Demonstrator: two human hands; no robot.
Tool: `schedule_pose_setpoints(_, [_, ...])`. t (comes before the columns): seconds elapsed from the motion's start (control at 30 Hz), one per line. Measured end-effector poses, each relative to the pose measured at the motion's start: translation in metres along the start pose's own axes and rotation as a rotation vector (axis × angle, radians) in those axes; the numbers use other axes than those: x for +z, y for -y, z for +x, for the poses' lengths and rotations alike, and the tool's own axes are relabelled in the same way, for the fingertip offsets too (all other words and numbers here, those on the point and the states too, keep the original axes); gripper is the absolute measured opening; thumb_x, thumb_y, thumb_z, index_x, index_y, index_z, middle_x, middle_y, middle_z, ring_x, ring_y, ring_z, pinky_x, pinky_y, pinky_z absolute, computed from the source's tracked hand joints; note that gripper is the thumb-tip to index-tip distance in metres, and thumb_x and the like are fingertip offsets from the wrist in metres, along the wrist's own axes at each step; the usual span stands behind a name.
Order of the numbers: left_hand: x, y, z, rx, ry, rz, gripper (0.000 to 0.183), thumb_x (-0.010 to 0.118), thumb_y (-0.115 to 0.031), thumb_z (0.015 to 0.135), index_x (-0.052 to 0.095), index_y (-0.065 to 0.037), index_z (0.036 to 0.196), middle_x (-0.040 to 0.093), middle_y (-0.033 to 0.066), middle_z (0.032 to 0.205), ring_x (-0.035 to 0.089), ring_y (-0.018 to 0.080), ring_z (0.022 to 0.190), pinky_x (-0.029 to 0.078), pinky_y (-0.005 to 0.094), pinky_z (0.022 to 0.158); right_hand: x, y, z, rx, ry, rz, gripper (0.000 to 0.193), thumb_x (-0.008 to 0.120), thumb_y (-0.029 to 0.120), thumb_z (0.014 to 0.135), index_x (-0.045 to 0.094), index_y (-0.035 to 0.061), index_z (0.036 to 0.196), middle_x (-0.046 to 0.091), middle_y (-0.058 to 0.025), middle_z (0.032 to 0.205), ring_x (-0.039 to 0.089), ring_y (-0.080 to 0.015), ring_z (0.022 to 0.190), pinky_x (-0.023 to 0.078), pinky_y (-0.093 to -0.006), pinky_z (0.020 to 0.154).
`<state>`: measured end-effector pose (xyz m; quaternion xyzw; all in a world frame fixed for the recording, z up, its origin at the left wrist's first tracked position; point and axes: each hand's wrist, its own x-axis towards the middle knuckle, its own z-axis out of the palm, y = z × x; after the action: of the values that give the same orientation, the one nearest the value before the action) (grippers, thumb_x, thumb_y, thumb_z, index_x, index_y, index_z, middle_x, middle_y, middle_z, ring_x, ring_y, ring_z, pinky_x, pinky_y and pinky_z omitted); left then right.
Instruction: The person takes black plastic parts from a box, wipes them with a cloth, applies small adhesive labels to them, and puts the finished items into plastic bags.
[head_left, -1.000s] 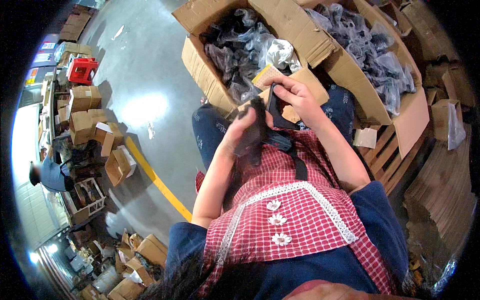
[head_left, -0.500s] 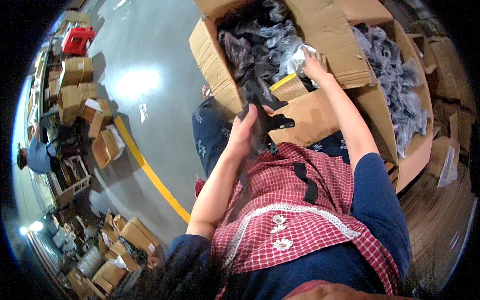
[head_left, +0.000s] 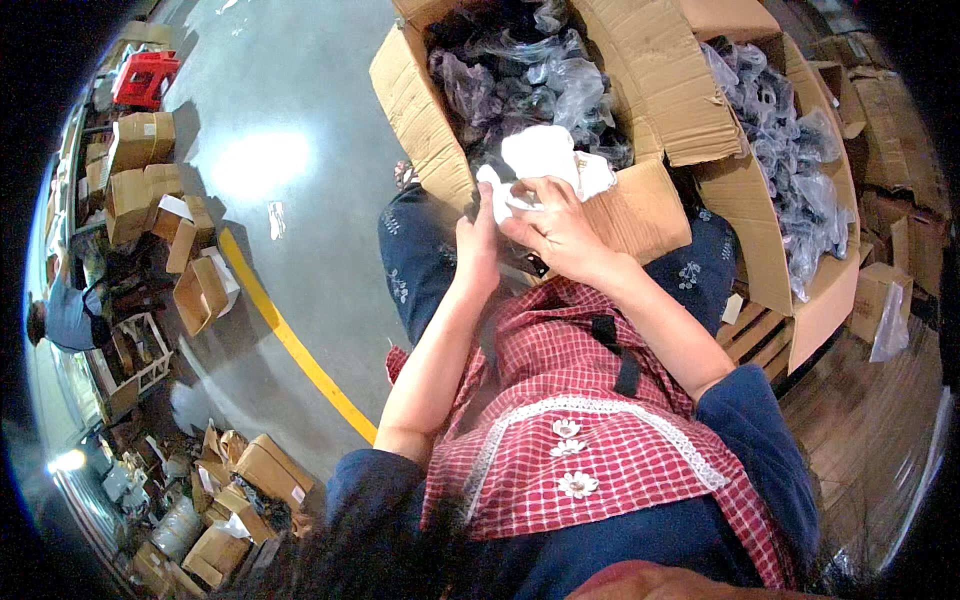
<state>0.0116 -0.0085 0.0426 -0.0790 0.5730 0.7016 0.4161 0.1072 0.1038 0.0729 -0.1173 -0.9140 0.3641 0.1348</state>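
Over the front of an open cardboard carton [head_left: 420, 120], my two hands are close together. My right hand [head_left: 560, 228] grips a white cloth [head_left: 538, 152], which spreads past its fingers toward the carton. My left hand [head_left: 480, 245] is closed around a black part, its thumb pointing up beside the cloth's edge. Only small dark bits of that part show, below and between the hands; the cloth and fingers hide the rest. Inside the carton lie several dark pieces in clear plastic bags [head_left: 575, 88].
Right of it stands a second carton [head_left: 828, 300] full of bagged dark pieces [head_left: 790, 150]. A wooden pallet [head_left: 755, 335] shows beneath. A yellow floor line [head_left: 300, 350] runs on the left. Beyond it are stacked boxes [head_left: 140, 140], a red stool [head_left: 147, 78] and another person [head_left: 75, 315].
My right hand has brought the white cloth from the carton's right side down to the left hand. The yellow-edged small box is now out of sight. My left hand still holds the black part.
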Motion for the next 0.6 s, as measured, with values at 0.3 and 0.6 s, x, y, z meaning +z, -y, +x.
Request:
schedule_pose_setpoints(0.3, [-0.010,0.010,-0.002,0.257,0.037,0.137,0.040,0.071,-0.038,0.091,0.066,0.001,0.101,0.065,0.0032,0.090,0.057,0.0116,0.081,0.046,0.0278,0.074,0.012,-0.004,-0.018,0.340,0.139,0.330,0.045,0.059,0.039,0.097,0.058,-0.0013,0.116,0.054,-0.0118,0.113,0.049,-0.0271,0.111,0.036,-0.0370,0.100])
schedule_pose_setpoints(0.6, [-0.021,-0.009,0.020,0.220,0.056,0.043,0.031,0.070,-0.032,0.092,0.068,-0.002,0.085,0.069,0.0046,0.078,0.063,0.0139,0.070,0.050,0.0281,0.067,-0.068,0.025,-0.029,0.424,-0.039,0.949,0.028,0.058,0.021,0.097,0.067,-0.0022,0.109,0.064,-0.0074,0.120,0.058,-0.0136,0.110,0.042,-0.0286,0.097])
